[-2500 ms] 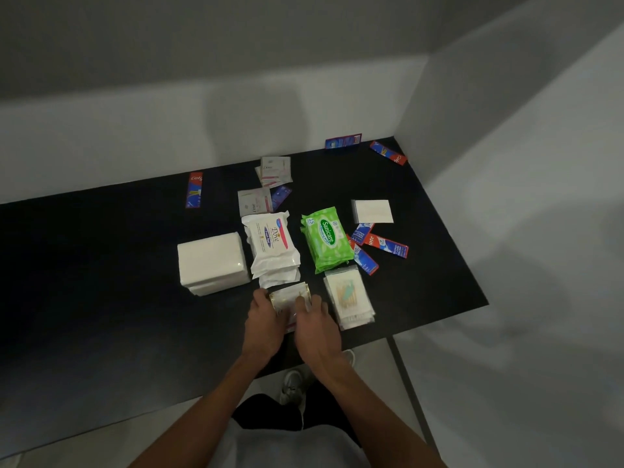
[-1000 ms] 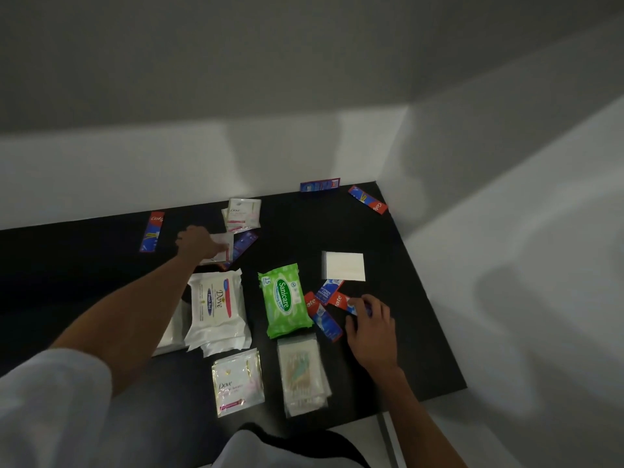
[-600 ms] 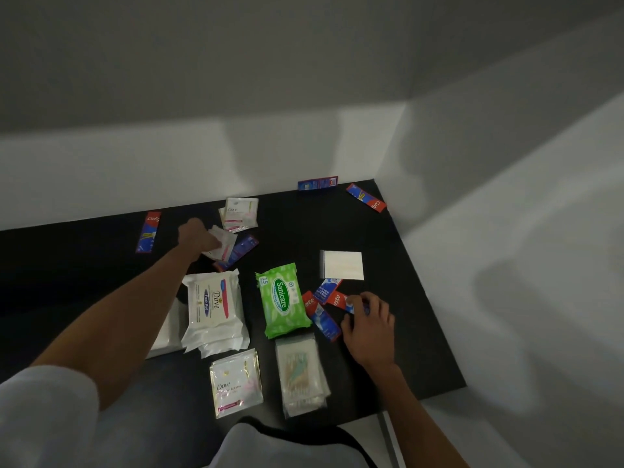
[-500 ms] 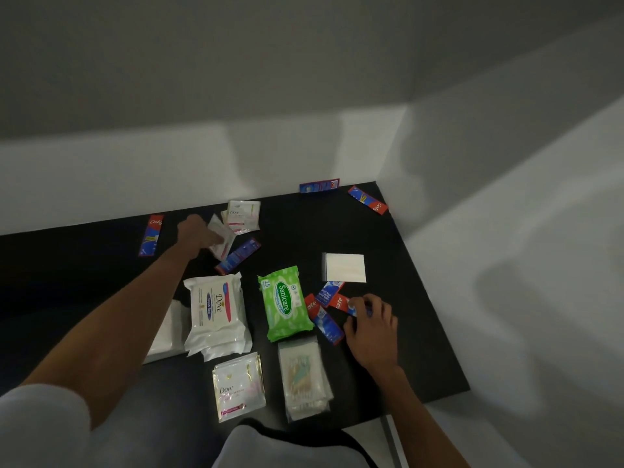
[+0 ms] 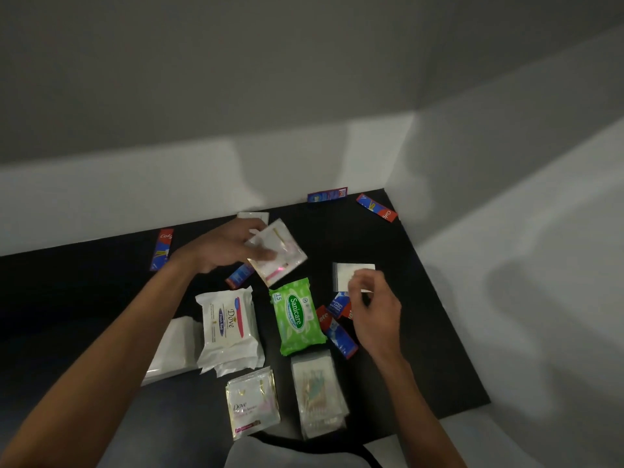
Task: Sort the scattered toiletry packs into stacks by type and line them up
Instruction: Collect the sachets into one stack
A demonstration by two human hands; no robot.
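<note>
small white foil sachet with pink print (image 5: pixel 278 251) is pinched by left hand (image 5: pixel 226 248) and held over the black tabletop (image 5: pixel 422 349), just behind the green sanicare wipes pack (image 5: pixel 297 315). right hand (image 5: pixel 374 315) is blurred, fingers curled over the red-blue toothpaste boxes (image 5: pixel 341 336); its grip cannot be told. a stack of white dove sachets (image 5: pixel 251 403) is laid at the near edge.

Glossy wrappers on a matt black tabletop (image 5: pixel 422 349)
I see shiny plastic film on the held sachet (image 5: pixel 280 251), crinkled white film on the Dove wipes pack (image 5: pixel 229 329), smooth green film on the Sanicare pack (image 5: pixel 297 315), clear plastic round the cotton buds (image 5: pixel 317 393)
</note>
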